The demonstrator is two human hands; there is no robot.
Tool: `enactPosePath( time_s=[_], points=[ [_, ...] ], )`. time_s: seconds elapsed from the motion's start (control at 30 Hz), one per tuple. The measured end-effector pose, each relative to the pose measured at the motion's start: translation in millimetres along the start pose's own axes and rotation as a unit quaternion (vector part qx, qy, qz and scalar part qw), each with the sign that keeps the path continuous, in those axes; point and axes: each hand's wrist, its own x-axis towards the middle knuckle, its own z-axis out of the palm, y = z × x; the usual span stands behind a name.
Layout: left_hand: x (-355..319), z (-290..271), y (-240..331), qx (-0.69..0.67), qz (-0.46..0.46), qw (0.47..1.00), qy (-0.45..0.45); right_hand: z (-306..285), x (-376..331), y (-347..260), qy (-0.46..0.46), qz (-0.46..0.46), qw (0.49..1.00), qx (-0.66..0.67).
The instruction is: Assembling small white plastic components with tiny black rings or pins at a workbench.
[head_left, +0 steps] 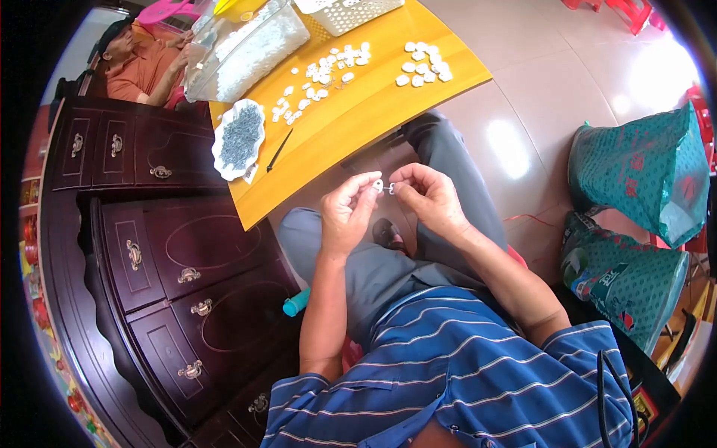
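Observation:
Over my lap, just off the table's edge, my left hand (348,210) pinches a small white oval plastic piece (379,184) with a hole in it. Close against it, the thumb and fingertips of my right hand (431,198) are closed on a smaller white plastic piece (393,189). A thin link seems to run between the two pieces, too small to make out. On the yellow wooden table (373,97) lie scattered small white pieces (323,69) and a separate group of white oval pieces (423,64). A scalloped white dish (217,149) holds many tiny grey metal bits.
A thin black tool (279,151) lies by the table's near edge. Farther back stand a clear bin (293,39) of white pieces and a white perforated basket (351,16). Dark wooden drawers (202,261) are at left, teal sacks (635,175) at right. Another person (138,67) sits far left.

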Motion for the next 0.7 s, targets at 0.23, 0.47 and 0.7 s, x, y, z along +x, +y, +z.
enactPosePath(
  time_s=[0.23, 0.47, 0.7],
  points=[
    [0.4, 0.7, -0.5, 0.013, 0.014, 1.000, -0.008, -1.0, 0.8, 3.9, -0.003, -0.003, 1.000, 0.001],
    [1.6, 1.5, 0.3, 0.029, 0.029, 0.999, -0.017, 0.0, -0.2, 0.2, -0.007, 0.004, 1.000, 0.012],
    [1.5, 4.0, -2.4, 0.037, 0.033, 0.999, -0.023, 0.4, 1.4, 7.1, -0.011, 0.017, 0.999, 0.044]
  ],
)
